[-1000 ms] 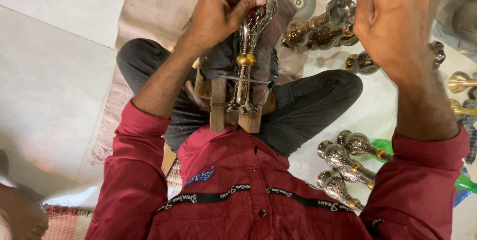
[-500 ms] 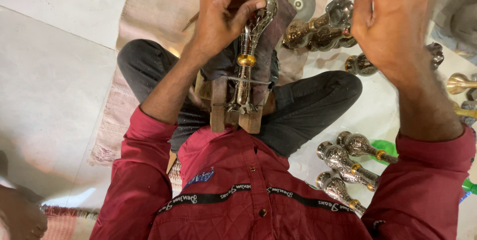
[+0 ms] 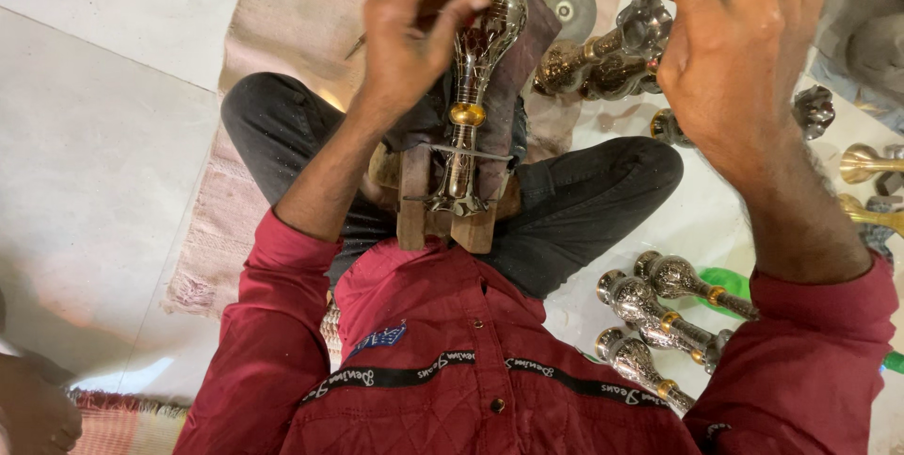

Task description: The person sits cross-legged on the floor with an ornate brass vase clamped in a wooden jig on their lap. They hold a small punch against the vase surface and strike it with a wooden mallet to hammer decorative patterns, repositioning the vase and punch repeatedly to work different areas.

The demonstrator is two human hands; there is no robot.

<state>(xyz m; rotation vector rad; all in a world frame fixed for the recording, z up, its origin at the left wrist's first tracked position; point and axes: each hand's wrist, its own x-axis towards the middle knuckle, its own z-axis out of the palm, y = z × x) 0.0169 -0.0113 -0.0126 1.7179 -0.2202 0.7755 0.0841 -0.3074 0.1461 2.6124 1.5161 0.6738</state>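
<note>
Top centre, left hand (image 3: 414, 36) pinches a tool against an engraved vase (image 3: 478, 69) clamped in a wooden jig (image 3: 414, 205); right hand (image 3: 744, 59) open, empty. Finished vases (image 3: 659, 314) lie lower right.

Engraved silver vase-shaped metal piece (image 3: 476, 59) with brass ring, upright, base in wooden clamp (image 3: 443, 210) on lap

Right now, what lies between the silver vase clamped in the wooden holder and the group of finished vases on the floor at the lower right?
In the head view, between the silver vase and the finished vases lies the person's dark trouser leg.
</note>
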